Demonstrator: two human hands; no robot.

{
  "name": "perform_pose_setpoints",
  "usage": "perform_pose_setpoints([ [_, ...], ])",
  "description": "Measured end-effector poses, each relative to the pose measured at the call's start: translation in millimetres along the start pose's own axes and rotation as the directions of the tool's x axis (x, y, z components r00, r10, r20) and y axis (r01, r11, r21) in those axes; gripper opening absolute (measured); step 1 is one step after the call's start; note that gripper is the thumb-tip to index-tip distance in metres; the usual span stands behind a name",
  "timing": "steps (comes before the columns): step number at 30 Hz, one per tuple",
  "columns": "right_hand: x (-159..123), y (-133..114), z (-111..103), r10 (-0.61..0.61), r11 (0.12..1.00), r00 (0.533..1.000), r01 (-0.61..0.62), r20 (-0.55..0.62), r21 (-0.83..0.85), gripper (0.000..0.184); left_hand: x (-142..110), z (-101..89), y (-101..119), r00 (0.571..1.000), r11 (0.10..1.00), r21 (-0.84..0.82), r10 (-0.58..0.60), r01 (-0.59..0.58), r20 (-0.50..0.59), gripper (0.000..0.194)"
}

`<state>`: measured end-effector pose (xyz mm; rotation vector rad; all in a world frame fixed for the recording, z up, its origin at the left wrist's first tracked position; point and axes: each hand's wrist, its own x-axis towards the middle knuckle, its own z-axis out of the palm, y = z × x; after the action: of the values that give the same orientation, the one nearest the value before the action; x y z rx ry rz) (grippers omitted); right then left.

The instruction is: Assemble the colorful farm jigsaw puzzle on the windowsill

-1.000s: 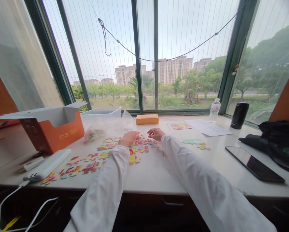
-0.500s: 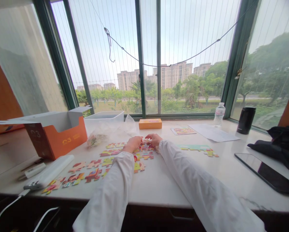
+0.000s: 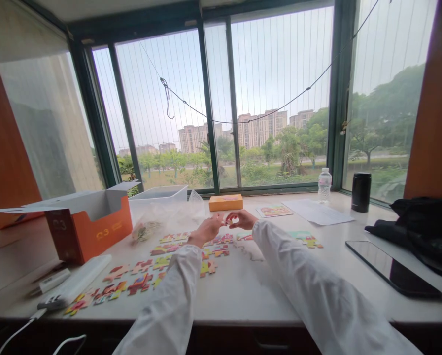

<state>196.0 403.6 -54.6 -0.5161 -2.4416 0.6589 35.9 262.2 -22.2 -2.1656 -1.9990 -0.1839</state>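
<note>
My left hand [image 3: 208,230] and my right hand [image 3: 242,220] meet above the table, their fingertips pinched close together. A small pale puzzle piece [image 3: 228,223] shows between them; its picture is too small to make out. Joined puzzle pieces [image 3: 221,239] lie just below the hands, partly hidden by my left hand. To their left, loose puzzle pieces [image 3: 140,283] spread in rows towards the front edge. Beyond my right forearm lies a joined green and yellow strip of puzzle [image 3: 309,240], partly covered by the sleeve.
An orange open carton [image 3: 106,229], a clear plastic bag [image 3: 150,229] and a white tub [image 3: 161,193] stand at left. Behind the hands are a small orange box [image 3: 225,202] and a picture card [image 3: 274,211]. A bottle [image 3: 324,186], black tumbler [image 3: 361,192] and tablet [image 3: 391,268] occupy the right.
My hands have come up slightly from the joined pieces, and my right hand has shifted a little to the right. More of the puzzle beneath now shows. The camera view has tilted upward.
</note>
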Motion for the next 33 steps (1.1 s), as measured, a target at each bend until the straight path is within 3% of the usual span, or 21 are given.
perform_pose_setpoints([
  [4, -55, 0, -52, -0.091, 0.995, 0.996, 0.091, 0.001, -0.026, 0.038, 0, -15.7, 47, 0.992, 0.99, -0.057, 0.128, -0.129, -0.017, 0.039],
  [7, -102, 1, -92, -0.083, 0.995, 0.996, 0.084, 0.025, -0.05, 0.045, 6, -21.7, 89, 0.97, 0.967, -0.079, 0.242, -0.243, -0.025, 0.039],
  [13, -184, 14, -165, 0.106, 0.991, 0.987, -0.095, 0.117, -0.097, 0.053, 38, -16.7, 180, 0.933, 0.925, -0.126, 0.359, -0.358, -0.015, 0.044],
  [18, -231, 41, -197, 0.217, 0.973, 0.966, -0.201, 0.144, -0.118, 0.053, 56, 2.1, 235, 0.921, 0.905, -0.185, 0.389, -0.383, -0.003, 0.043],
  [24, -251, 64, -205, 0.253, 0.967, 0.934, -0.234, 0.251, -0.106, 0.048, 51, 30.5, 259, 0.898, 0.874, -0.204, 0.435, -0.44, -0.073, 0.049],
  [33, -249, 66, -201, 0.258, 0.966, 0.917, -0.252, 0.304, -0.058, 0.047, 50, 34.1, 252, 0.878, 0.831, -0.285, 0.461, -0.478, -0.128, 0.04],
])
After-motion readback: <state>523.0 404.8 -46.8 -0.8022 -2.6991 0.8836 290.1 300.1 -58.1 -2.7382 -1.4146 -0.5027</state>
